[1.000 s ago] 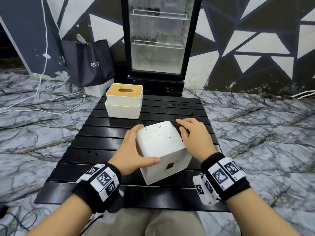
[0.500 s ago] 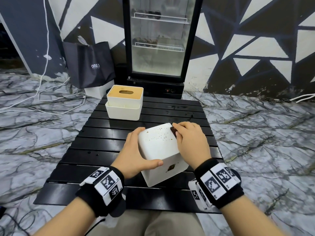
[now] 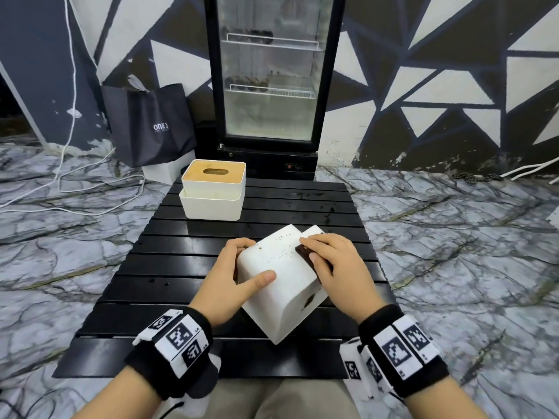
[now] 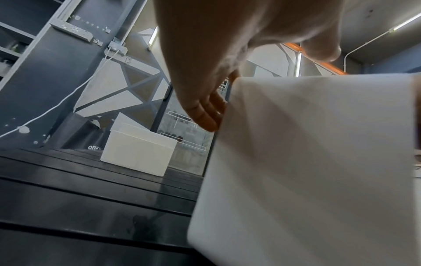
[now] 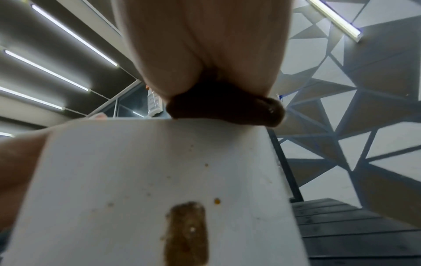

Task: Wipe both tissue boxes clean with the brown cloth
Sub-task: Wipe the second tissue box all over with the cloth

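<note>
A white cube tissue box [image 3: 282, 282] speckled with brown spots is tilted on the black slatted table [image 3: 169, 252]. My left hand [image 3: 233, 279] grips its left side, thumb on the upper face. My right hand [image 3: 331, 261] presses the dark brown cloth [image 3: 307, 255] against the box's upper right edge. In the right wrist view the cloth [image 5: 225, 109] sits on the box's top edge, above a brown-smeared slot [image 5: 187, 234]. The second tissue box [image 3: 213, 190], white with a wooden lid, stands at the table's far left; it also shows in the left wrist view [image 4: 136, 153].
A glass-door fridge [image 3: 269, 83] stands behind the table, with a black shopping bag [image 3: 151, 125] to its left. White cables [image 3: 75, 189] trail over the marble floor. Small dark specks lie on the table's far right slats [image 3: 326, 213].
My right hand and the cloth have slid a little nearer along the box's upper right edge. The box is tipped slightly more, held by my left hand throughout.
</note>
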`<state>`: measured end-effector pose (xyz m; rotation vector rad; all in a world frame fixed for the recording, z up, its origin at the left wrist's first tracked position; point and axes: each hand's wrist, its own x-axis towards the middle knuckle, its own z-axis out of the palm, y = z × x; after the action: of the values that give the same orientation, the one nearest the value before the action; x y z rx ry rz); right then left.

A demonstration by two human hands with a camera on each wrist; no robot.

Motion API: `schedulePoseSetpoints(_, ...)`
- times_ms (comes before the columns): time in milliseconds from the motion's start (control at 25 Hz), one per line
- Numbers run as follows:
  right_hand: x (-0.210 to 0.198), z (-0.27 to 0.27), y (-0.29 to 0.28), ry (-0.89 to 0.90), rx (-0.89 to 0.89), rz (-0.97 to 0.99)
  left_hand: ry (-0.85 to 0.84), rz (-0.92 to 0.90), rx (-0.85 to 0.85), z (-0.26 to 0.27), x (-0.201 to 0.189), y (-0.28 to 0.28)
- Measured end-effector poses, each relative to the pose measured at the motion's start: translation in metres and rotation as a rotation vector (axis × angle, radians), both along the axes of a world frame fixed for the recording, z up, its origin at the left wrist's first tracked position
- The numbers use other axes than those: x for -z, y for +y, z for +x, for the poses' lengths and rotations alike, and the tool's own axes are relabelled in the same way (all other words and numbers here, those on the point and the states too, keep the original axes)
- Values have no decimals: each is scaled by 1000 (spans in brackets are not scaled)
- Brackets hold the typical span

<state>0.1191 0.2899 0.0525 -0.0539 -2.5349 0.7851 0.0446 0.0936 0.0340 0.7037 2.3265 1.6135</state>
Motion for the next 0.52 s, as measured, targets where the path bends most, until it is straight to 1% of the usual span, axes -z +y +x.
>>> schedulePoseSetpoints(80, -2, 2, 10, -33, -55, -31, -40, 54, 55, -4, -1, 0)
schedulePoseSetpoints(200, -4, 4, 19, -55, -105, -30, -85, 58, 174, -9, 0, 3)
schedulePoseSetpoints(280, -3, 5, 20, -54, -114, -36, -107, 71, 222, -9, 2, 4)
schedulePoseSetpoints(400, -2, 3, 20, -42, -108, -63, -113, 109, 233, -8, 4, 3)
schedulePoseSetpoints(520, -4, -2, 18, -30, -95, -134, -102, 180, 195, -4, -6, 3)
